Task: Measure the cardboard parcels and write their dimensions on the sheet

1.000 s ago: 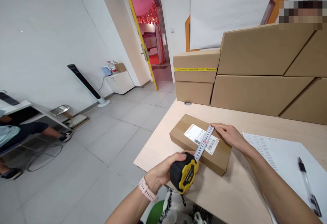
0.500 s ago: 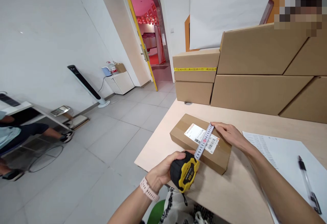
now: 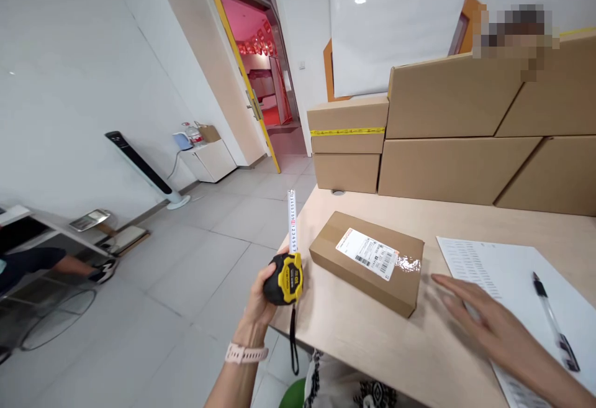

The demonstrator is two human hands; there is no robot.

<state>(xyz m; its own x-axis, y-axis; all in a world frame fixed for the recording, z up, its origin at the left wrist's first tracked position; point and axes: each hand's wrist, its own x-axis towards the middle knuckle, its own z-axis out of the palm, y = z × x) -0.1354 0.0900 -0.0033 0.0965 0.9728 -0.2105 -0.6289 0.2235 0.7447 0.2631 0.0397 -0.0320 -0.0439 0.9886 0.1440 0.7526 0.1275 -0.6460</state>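
Note:
My left hand (image 3: 261,296) is wrapped round a black and yellow tape measure (image 3: 285,279), held up at the table's left edge. Its white blade (image 3: 292,222) sticks out upward, apart from the box, and a black wrist strap hangs below. On the table lies a small cardboard box (image 3: 344,265) with a white shipping label (image 3: 367,251) on top. Right of the box, my right hand (image 3: 475,312) hovers with its fingers stretched out, holding nothing. It is slightly blurred and partly covers the printed paper sheet (image 3: 549,284).
A black-capped clear pen (image 3: 554,321) lies on the paper. Large stacked cartons (image 3: 456,166) line the table's back, with a person's pixelated head above them. At far left a seated person's leg (image 3: 69,265) shows near a scale (image 3: 90,220) and a tower fan (image 3: 139,169).
My left hand has moved left with the tape measure, taking the blade off the box. My right hand has let go of the blade's end and drawn back right toward the paper.

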